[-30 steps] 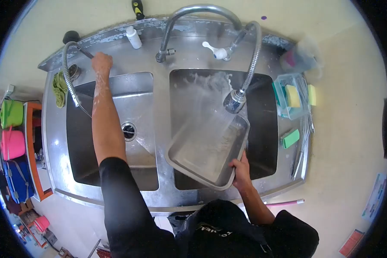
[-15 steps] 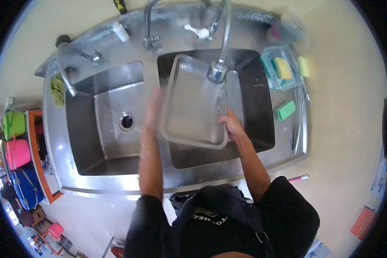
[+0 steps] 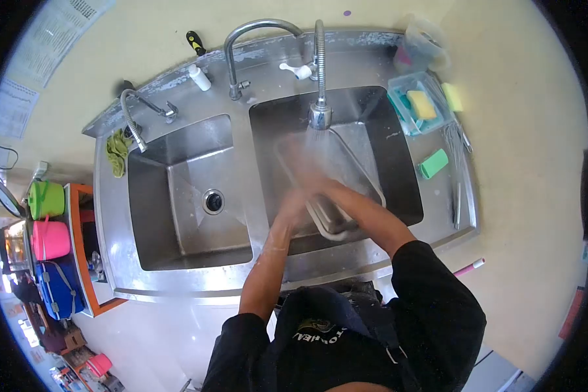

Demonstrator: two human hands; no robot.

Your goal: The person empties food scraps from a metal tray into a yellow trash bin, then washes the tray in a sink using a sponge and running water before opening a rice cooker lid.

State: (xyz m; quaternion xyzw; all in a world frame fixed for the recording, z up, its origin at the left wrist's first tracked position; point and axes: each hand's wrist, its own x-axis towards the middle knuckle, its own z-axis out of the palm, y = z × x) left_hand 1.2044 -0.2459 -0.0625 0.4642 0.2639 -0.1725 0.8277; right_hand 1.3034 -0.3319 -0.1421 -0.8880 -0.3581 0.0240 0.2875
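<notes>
Both my hands are together in the right sink basin [image 3: 398, 189], under running water from the spring-neck faucet [image 3: 320, 117]. Motion smears my left hand [image 3: 296, 195] and my right hand [image 3: 312, 171], so their fingers cannot be made out. They overlap, and nothing held shows between them. A rectangular metal tray [image 3: 333, 222] is tilted in the basin, just beneath and beside my hands and right forearm. Part of the tray is hidden by my arms and the blur.
To the left is a second basin [image 3: 196, 228] with a drain. A curved faucet [image 3: 232, 59] and white bottle [image 3: 199, 77] stand behind. At right are a container [image 3: 411, 85] with a yellow sponge [image 3: 422, 104], a green sponge [image 3: 434, 163] and thin metal rods [image 3: 457, 176].
My right hand has let go of the tray's edge and moved left under the water. My left hand has come in to meet it. The tray now sits lower and turned in the basin.
</notes>
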